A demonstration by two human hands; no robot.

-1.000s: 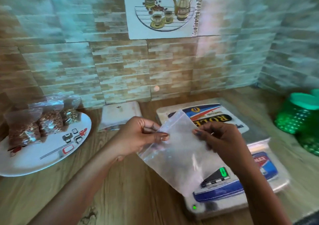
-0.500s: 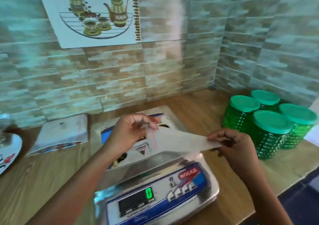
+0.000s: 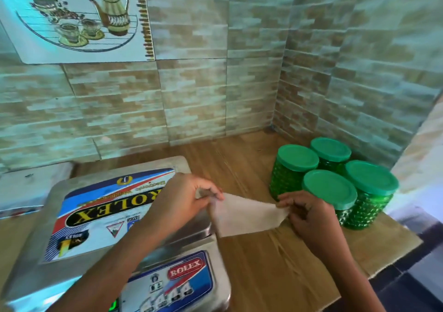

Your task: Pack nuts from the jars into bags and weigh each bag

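Clear plastic, empty so far: we hold a bag (image 3: 244,216) stretched between both hands beside the jars (image 3: 297,168).

Our left hand (image 3: 184,201) pinches one end of the bag with fingers and thumb curled on the film, and our right hand (image 3: 309,213) pinches the opposite end the same way. The bag hangs flat above the counter (image 3: 263,275), just right of the scale (image 3: 107,216). We judge this two-ended grip is there to tension the film so the mouth can be found and parted. Nothing shows inside the bag. Four green jars stand clustered in the corner just behind our right hand, all with lids on, close enough for a short reach once the bag is open. The scale's platform sits beside our left hand, ready for weighing. Our forearm hides most of its display.
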